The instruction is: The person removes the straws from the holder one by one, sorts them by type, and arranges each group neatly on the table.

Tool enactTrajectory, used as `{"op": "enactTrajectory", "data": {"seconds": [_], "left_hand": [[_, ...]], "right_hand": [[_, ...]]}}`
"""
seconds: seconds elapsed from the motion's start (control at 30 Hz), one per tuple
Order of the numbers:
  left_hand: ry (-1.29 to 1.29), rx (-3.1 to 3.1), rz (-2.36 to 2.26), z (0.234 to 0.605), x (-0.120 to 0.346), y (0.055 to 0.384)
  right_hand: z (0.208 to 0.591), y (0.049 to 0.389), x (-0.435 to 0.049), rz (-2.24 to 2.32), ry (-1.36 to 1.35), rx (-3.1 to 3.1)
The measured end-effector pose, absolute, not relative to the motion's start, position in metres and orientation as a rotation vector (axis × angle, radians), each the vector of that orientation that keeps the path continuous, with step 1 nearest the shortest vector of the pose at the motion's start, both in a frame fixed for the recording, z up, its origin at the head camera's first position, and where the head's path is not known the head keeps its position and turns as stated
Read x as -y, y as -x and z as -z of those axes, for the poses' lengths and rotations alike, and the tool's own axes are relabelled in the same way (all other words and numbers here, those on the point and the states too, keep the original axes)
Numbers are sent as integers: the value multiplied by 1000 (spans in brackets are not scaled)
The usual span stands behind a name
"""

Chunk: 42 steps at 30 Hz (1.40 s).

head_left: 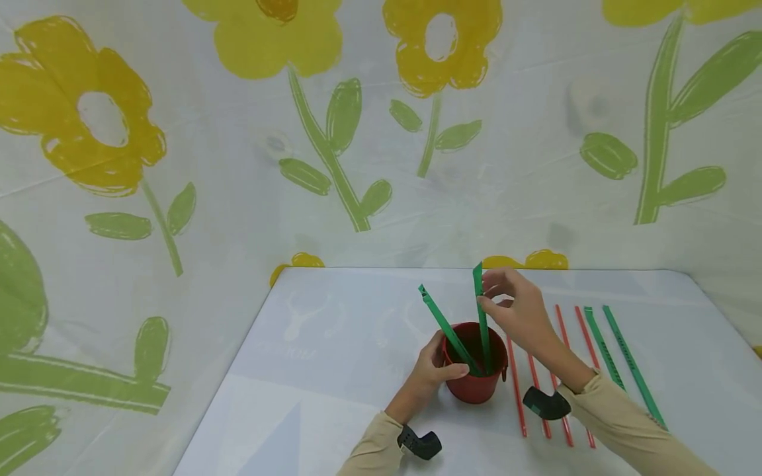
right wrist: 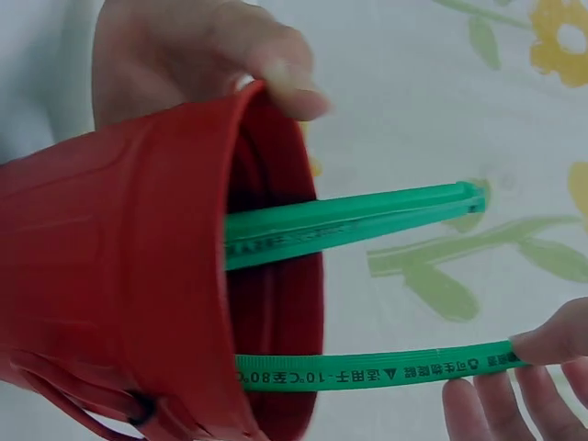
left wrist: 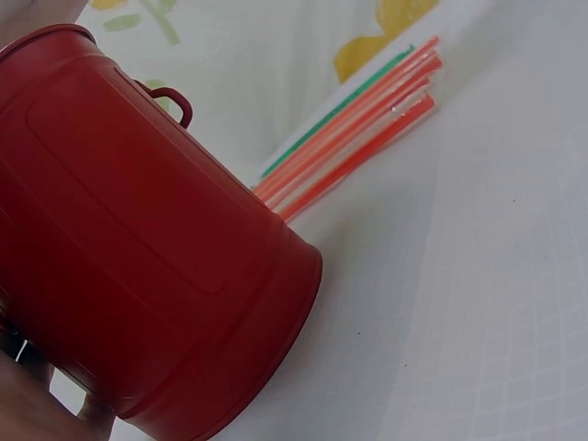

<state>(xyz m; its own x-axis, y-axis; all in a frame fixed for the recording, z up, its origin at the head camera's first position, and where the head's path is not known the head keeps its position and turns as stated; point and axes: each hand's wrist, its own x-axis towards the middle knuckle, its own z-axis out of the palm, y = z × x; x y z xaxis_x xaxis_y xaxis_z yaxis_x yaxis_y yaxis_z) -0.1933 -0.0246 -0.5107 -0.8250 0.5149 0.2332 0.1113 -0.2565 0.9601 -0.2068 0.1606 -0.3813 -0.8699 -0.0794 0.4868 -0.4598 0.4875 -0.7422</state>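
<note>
A small red metal bucket (head_left: 474, 391) with side handles stands on the table. My left hand (head_left: 424, 371) holds it by the left side, thumb at the rim. Two green wrapped straws stick up out of the bucket. One of them, the leaning straw (right wrist: 358, 220), slants to the left with its lower end inside. My right hand (head_left: 516, 309) is above the rim and pinches the other straw (right wrist: 404, 369) near its top between thumb and fingers. That straw has dark printing along it, and its lower end is inside the bucket. The bucket's bottom is hidden.
Several red straws (head_left: 516, 390) in clear wrappers lie side by side on the table (head_left: 333, 370), right of the bucket. Two more green straws (head_left: 635, 370) lie farther right, partly under the right forearm. A flower-printed cloth (head_left: 512, 198) hangs behind the table.
</note>
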Motion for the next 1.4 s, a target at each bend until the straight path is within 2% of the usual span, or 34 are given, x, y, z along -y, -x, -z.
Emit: {"op": "enactTrajectory", "data": {"seconds": [0.37,0.7,0.97,1.17,1.4], "left_hand": [[-746,-1720,-2152,509,27,193],[-771,-1705,-2142,482,29,181],[-750,-1718,-2134,504,26,191],[-756,-1710,-2148,505,25,191],[-788,-1714,-2144,483,27,181]], "right_hand": [[357,202,-171,-1427,-427,2226],[339,199,-187,-1546,-468,2034],[328,196,-200,-1652,-480,1906],[320,191,-210,-1657,-419,1870],[315,187,-221,-1568,-292,1921]]}}
